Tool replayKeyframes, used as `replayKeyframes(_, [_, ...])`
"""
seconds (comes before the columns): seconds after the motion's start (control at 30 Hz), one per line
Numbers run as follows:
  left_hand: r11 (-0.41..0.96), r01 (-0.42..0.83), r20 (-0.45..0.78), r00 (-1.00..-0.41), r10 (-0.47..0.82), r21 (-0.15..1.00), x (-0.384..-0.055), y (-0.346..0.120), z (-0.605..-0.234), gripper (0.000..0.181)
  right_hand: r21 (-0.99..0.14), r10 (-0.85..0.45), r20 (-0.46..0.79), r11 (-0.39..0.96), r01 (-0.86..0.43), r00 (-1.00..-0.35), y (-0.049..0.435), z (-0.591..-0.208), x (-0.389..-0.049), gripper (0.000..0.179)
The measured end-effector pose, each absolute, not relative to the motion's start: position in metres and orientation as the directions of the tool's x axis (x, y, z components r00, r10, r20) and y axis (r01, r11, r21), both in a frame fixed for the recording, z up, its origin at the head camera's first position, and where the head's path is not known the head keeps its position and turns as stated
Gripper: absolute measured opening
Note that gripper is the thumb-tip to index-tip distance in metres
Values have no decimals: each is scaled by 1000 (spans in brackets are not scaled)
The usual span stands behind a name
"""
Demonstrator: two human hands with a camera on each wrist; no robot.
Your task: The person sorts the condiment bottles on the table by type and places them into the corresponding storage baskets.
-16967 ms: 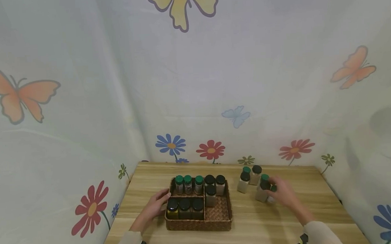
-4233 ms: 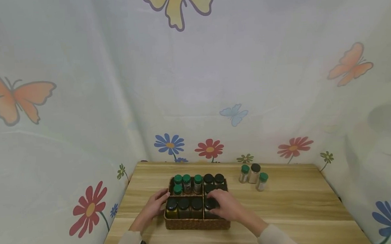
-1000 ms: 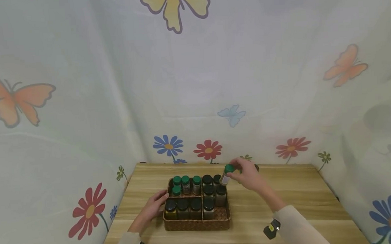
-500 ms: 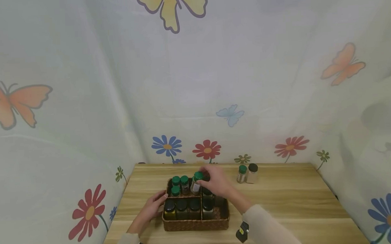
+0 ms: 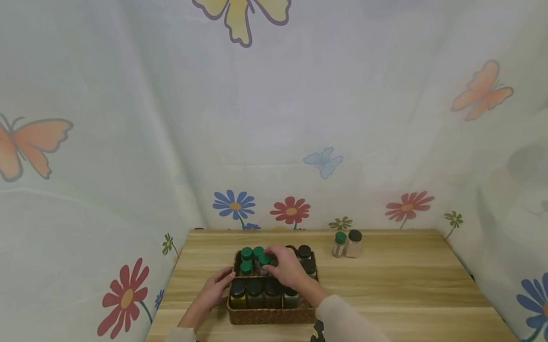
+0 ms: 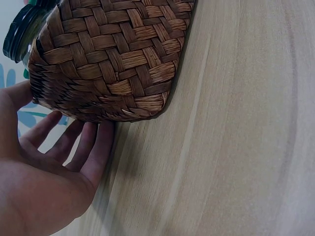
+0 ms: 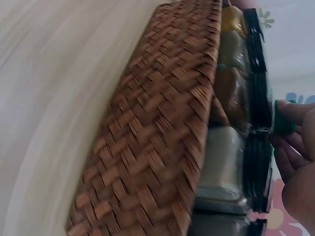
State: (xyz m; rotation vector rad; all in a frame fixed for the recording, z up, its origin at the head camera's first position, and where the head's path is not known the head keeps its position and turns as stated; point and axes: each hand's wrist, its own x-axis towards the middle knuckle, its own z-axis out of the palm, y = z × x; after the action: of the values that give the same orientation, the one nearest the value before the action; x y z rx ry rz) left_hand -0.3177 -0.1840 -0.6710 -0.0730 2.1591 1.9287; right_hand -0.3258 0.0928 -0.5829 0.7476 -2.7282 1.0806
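My right hand [image 5: 285,267] pinches the green cap of a small spice jar [image 5: 263,263], set low in the back left compartment of a woven basket [image 5: 276,316]. The right wrist view shows thumb and fingertips around that green cap [image 7: 284,117]. Against the basket's left end rests my left hand [image 5: 212,291]. Its thumb meets the rim and its loosely extended fingers touch the woven side [image 6: 113,64]. Other green-capped jars [image 5: 246,254] stand beside the held one. Along the front are black-capped jars [image 5: 254,289]. My right hand hides part of the basket's right compartment.
On the wooden table [image 5: 398,283], right of the basket near the back edge, stand a green-capped jar [image 5: 339,244] and a black-capped jar [image 5: 353,244]. A printed cloth [image 5: 368,111] with butterflies and flowers hangs around the table's back and sides.
My right hand has brought a green-capped spice jar left from the basket's right side and lowered it into the back left compartment. Earlier, more jars stood on the table. The left hand stays at the basket.
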Motion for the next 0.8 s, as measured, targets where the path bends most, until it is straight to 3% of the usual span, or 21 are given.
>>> replayKeyframes(0.8, [101,-192,-204,-971,126,976,-316,-184,-672,72,-485,-454,231,713,-507,-860,78,-594,-330,37])
